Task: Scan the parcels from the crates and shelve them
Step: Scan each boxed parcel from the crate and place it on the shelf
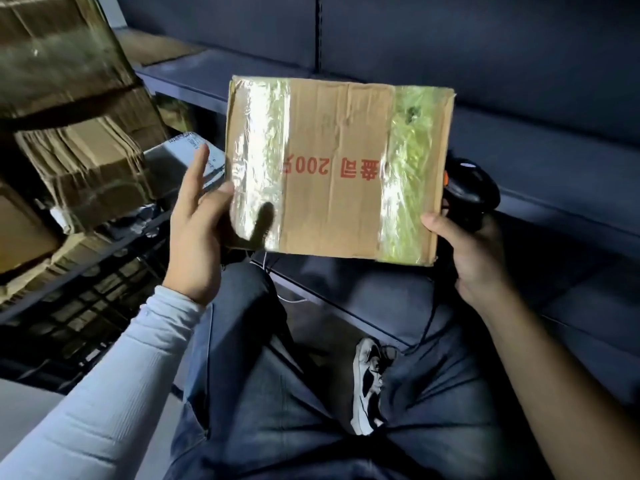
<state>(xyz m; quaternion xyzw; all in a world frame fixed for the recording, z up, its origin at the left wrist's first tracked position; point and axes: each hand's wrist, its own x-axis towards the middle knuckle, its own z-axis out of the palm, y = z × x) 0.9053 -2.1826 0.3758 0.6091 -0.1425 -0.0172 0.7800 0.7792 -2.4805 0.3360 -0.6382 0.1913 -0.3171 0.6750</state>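
Brown corrugated cardboard parcel (341, 171), flat and rectangular, bound by two bands of clear glossy tape and printed in red characters that read upside down from the head view; held up between both hands above the lap, in front of a dark blue shelf (540, 161), touching no shelf board.

Left hand (197, 233): placed at the parcel's lower left corner, visible fingers straight and spread beside the left edge, the rest hidden behind the cardboard; supporting rather than clamping, as far as visible.

Right hand (467, 247): at the parcel's lower right corner, thumb tip against the right edge, remaining fingers curled round the grip of a black handheld barcode scanner (472, 188), which sits just behind the right edge, its cable trailing downward.

Step in hand, by judgement: inspection of the parcel ahead of scanning. No shipping label visible on the face shown.

Next move, by judgement: turning of the parcel to expose a barcode, with the load shifted to the left hand so that the scanner can be aimed; then placement on a shelf board.

Stacked cardboard boxes (79, 168) on a rack at the left edge, well apart from the parcel; a grey mailer bag (187, 150) just beyond the left fingertips.
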